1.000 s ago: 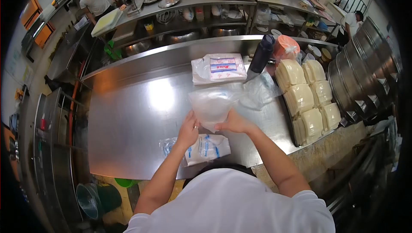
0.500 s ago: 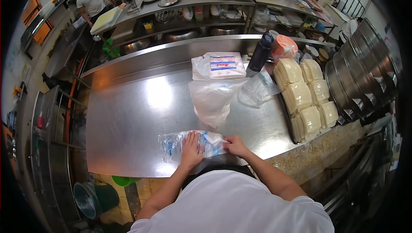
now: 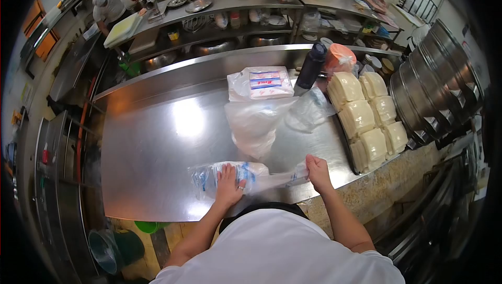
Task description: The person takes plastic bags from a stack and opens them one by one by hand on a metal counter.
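Observation:
A white plastic package with blue print (image 3: 252,170) lies near the front edge of the steel table (image 3: 141,153). My left hand (image 3: 229,185) rests flat on it, fingers spread. To the right, my right hand (image 3: 317,171) is closed on the end of a thin plastic bag (image 3: 287,178), which stretches out from the package. Behind them lies a filled clear bag (image 3: 254,129), touched by neither hand. A white package with a red and blue label (image 3: 264,83) sits farther back, and a crumpled clear bag (image 3: 308,110) lies beside it.
On the right is a tray with stacks of pale wrapped pieces (image 3: 360,116), next to large metal cylinders (image 3: 436,82). A dark bottle (image 3: 312,66) and an orange bag (image 3: 341,58) stand at the back. One person (image 3: 109,6) works at the far left, another at the far right.
Both hands have left the filled bag, which now lies on the table. My left hand came down onto the printed package, and my right hand pulled a bag out to the right.

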Demonstrator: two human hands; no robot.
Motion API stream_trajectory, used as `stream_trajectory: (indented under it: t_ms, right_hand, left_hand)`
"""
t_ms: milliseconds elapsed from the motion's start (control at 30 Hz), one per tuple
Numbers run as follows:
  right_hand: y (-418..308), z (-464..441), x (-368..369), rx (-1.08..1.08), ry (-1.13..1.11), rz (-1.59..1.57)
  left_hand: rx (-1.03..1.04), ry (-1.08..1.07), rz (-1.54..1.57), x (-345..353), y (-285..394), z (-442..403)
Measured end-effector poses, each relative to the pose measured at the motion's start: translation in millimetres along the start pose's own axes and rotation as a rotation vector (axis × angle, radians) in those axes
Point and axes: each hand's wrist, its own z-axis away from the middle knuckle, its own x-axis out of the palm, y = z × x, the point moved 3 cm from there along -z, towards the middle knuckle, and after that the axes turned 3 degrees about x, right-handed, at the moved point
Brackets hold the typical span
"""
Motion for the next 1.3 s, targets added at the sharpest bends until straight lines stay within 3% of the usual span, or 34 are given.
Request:
stream_trajectory:
  t_ms: [133, 233, 333, 433, 467, 567, 667, 733, 867, 1033, 1133, 1300]
  right_hand:
    - [-70, 42, 21, -0.088, -0.215, -0.001]
    - [-100, 55, 42, -0.204, -0.361, 0.052]
    - [-112, 53, 50, -0.239, -0.386, 0.010]
    - [-117, 43, 37, -0.261, -0.367, 0.188]
    - [-119, 44, 37, -0.229, -0.385, 0.226]
    - [-140, 54, 42, -0.201, -0.435, 0.303]
    - [-132, 41, 48, -0.265, -0.462, 0.210]
    - [-125, 32, 54, -0.226, -0.471, 0.020]
    - [-128, 29, 53, -0.237, -0.423, 0.117]
    - [-126, 36, 62, -0.316, -0.254, 0.213]
    - [-129, 39, 63, -0.185, -0.409, -0.075]
    - [-121, 38, 62, -0.302, -0.297, 0.187]
  left_hand:
    - [0.247, 0.121, 0.634, -98, 103, -23]
    - [0.357, -0.108, 0.961, -138, 161, -42]
    - [0.165, -0.420, 1.141, -119, 156, -59]
    - [0.003, -0.413, 1.096, -126, 134, -64]
    - [0.023, -0.296, 1.162, -127, 133, -61]
    - [-0.073, -0.227, 1.176, -135, 135, -59]
    - [-0.090, -0.268, 0.945, -140, 135, -56]
    - [-0.065, -0.266, 0.914, -148, 142, -52]
    - [0.147, -0.091, 0.940, -148, 139, -52]
    - [0.141, 0.016, 1.075, -142, 135, -52]
    - [0.120, 0.048, 1.087, -143, 133, -52]
    - [0.195, 0.061, 1.168, -146, 142, -53]
